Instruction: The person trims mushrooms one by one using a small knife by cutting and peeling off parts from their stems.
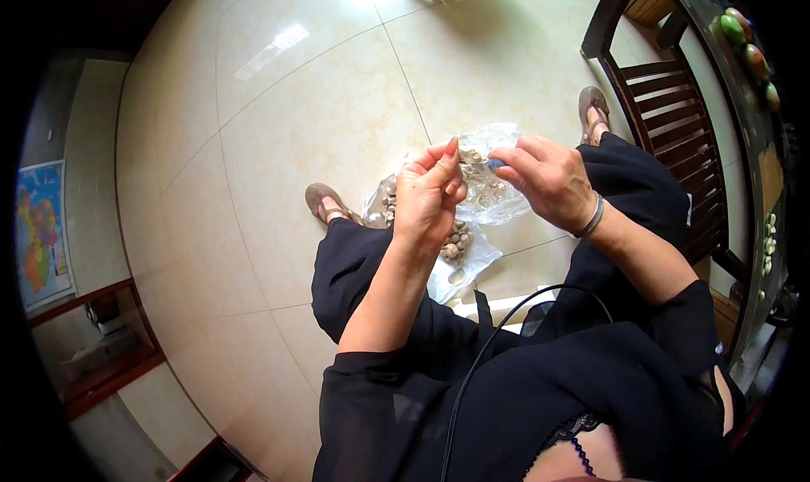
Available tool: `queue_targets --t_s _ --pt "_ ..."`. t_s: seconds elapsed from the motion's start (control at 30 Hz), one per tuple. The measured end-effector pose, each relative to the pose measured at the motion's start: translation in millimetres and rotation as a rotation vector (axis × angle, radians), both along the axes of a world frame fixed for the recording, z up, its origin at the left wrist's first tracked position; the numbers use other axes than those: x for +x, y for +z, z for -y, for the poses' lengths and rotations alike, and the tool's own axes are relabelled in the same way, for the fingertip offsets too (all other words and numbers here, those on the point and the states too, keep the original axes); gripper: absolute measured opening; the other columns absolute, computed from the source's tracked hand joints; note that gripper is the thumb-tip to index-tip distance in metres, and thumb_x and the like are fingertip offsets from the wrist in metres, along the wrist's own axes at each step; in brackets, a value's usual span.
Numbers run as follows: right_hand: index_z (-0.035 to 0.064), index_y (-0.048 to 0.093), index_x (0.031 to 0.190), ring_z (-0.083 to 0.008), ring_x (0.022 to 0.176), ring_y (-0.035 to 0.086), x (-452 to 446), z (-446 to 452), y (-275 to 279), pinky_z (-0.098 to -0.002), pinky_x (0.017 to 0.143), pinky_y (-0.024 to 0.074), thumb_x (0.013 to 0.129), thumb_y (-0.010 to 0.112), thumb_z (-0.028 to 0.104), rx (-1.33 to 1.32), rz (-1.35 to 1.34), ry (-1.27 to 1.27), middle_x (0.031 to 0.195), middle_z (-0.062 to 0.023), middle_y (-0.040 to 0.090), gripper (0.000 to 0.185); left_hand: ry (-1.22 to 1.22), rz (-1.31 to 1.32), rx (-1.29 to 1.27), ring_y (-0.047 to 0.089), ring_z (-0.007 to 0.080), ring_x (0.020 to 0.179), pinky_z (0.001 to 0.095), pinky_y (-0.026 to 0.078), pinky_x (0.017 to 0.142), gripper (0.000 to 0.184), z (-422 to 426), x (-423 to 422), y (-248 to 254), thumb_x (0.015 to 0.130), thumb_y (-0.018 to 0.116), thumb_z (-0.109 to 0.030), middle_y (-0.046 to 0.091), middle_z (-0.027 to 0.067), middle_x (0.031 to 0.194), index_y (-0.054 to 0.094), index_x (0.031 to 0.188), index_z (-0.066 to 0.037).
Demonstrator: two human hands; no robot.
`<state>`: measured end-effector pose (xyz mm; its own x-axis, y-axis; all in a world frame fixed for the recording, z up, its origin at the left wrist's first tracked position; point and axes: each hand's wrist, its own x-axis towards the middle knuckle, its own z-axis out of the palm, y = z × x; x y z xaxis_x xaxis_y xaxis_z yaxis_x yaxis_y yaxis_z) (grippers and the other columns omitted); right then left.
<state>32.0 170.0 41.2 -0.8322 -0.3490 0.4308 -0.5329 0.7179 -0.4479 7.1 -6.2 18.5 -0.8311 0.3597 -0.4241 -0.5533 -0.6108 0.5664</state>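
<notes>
Underneath the pinched left hand point(427, 188), contents unclear, lie brown lumps point(456, 243); the right hand point(553, 180) grips something blue point(495, 163).

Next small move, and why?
Probably ease the right hand, gripping a small blue item, toward the left hand: the hands are close but apart, and the left's fingertips are pinched, though on what, if anything, I can't tell.

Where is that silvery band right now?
In the head view, the silvery band is right of centre, around the wrist just behind the person's right hand, beside the clear plastic bag.
</notes>
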Motion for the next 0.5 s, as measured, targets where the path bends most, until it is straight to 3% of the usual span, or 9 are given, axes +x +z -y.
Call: queue_targets --t_s 0.5 --pt "0.0058 0.057 0.085 -0.0204 0.055 0.052 -0.7 -1.5 1.3 -0.0299 0.046 0.0417 0.078 0.056 0.022 -0.001 -0.008 0.008 0.066 -0.0071 0.049 0.018 -0.020 -0.049 0.004 0.034 0.0059 0.046 0.0181 0.026 0.041 0.007 1.0 -1.4 2.5 0.083 0.053 -0.008 0.049 0.0004 0.066 0.055 0.086 -0.002"
